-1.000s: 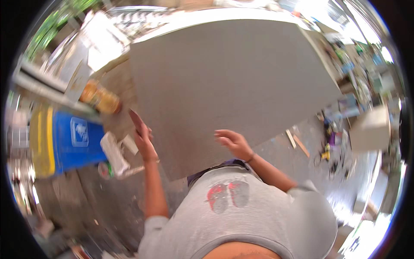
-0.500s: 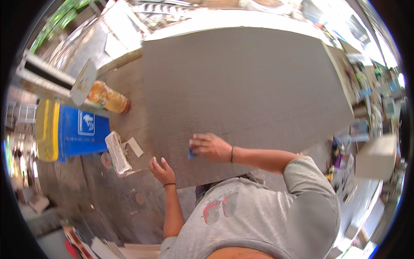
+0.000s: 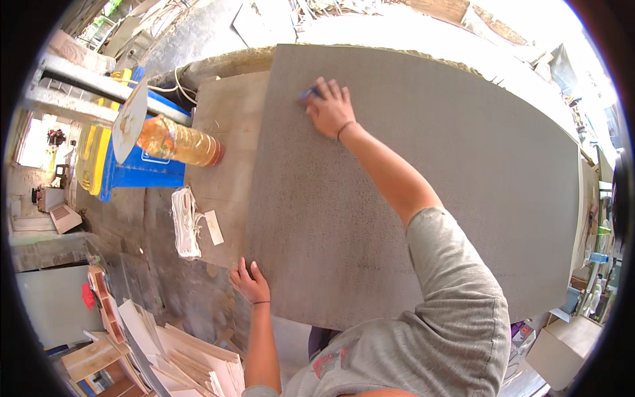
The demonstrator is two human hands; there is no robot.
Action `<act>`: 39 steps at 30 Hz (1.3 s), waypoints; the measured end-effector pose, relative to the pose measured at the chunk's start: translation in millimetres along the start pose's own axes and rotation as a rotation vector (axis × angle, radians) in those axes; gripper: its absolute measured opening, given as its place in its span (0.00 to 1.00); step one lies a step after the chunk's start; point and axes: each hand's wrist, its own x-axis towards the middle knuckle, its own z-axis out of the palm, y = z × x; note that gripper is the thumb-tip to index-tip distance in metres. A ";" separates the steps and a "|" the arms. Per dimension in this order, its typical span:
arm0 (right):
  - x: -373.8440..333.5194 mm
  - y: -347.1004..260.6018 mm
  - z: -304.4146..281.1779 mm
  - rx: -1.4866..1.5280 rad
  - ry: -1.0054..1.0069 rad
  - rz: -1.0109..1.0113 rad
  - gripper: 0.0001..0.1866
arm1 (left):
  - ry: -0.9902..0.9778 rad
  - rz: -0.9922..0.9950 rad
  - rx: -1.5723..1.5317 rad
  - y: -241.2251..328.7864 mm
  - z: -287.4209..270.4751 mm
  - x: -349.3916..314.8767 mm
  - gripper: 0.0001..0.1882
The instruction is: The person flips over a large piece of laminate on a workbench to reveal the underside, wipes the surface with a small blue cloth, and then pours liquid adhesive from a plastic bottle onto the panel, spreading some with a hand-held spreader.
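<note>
A large dark-grey flat board (image 3: 423, 172) lies on the table, its surface streaked and mottled. My right hand (image 3: 332, 111) is stretched toward the board's far left corner. Its fingers press on a small blue pad (image 3: 308, 96) against the surface; motion blurs the pad, and the palm covers part of it. At the board's near left edge is my left hand (image 3: 253, 286), with nothing in it. The fingers there are apart, close to the board's corner.
Left of the board, the wooden tabletop (image 3: 228, 126) carries a bottle of amber liquid (image 3: 180, 141), a white bundle of cloth or string (image 3: 186, 223) and a small pale strip (image 3: 213, 227). Beyond stands a blue bin (image 3: 142, 173) with yellow parts. Wood offcuts (image 3: 192, 360) lean at lower left.
My right hand has slid the blue pad across the board from the near left part to the far left corner. My left hand stays by the near edge. The view has shifted.
</note>
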 end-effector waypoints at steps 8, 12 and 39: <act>-115.3 -44.7 23.5 0.180 -0.222 -1.060 0.22 | 0.002 -0.160 0.033 29.5 4.6 1.3 0.16; -48.4 -20.0 24.2 0.251 -0.191 -0.993 0.21 | -0.021 -0.150 0.036 29.8 3.6 0.8 0.16; -129.9 110.8 -47.6 0.157 0.267 -0.110 0.20 | -0.062 -0.226 -0.003 33.4 11.6 -4.2 0.16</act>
